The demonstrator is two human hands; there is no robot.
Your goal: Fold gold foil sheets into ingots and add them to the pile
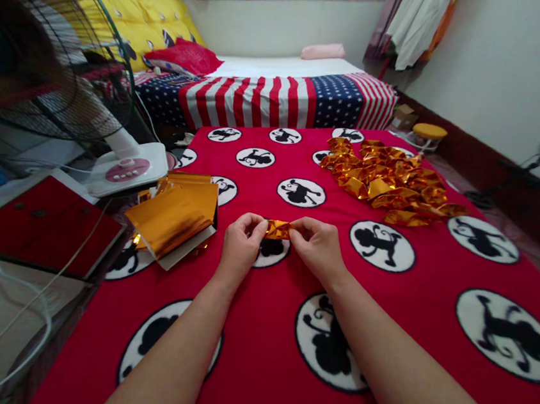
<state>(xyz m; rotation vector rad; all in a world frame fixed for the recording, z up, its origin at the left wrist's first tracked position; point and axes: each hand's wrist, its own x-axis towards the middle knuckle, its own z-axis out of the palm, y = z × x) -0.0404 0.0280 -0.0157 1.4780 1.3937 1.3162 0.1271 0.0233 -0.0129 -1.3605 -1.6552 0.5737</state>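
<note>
A small folded piece of shiny gold foil paper [278,229] is stretched between my two hands, just over the red cloth. My left hand [241,243] pinches its left end between thumb and fingers. The right end is pinched the same way by my right hand [317,246]. To the left lies a stack of flat gold foil sheets [174,212], with a pale sheet edge showing beneath. At the right rests a heap of folded gold foil pieces [388,180], several of them overlapping.
A red cloth with round monkey prints [270,292] covers the surface under my hands. At the left stand a fan [126,169] and a dark red panel [40,219]. Behind is a bed with a striped and starred cover [259,100]; a yellow-topped stool [430,131] is at the right.
</note>
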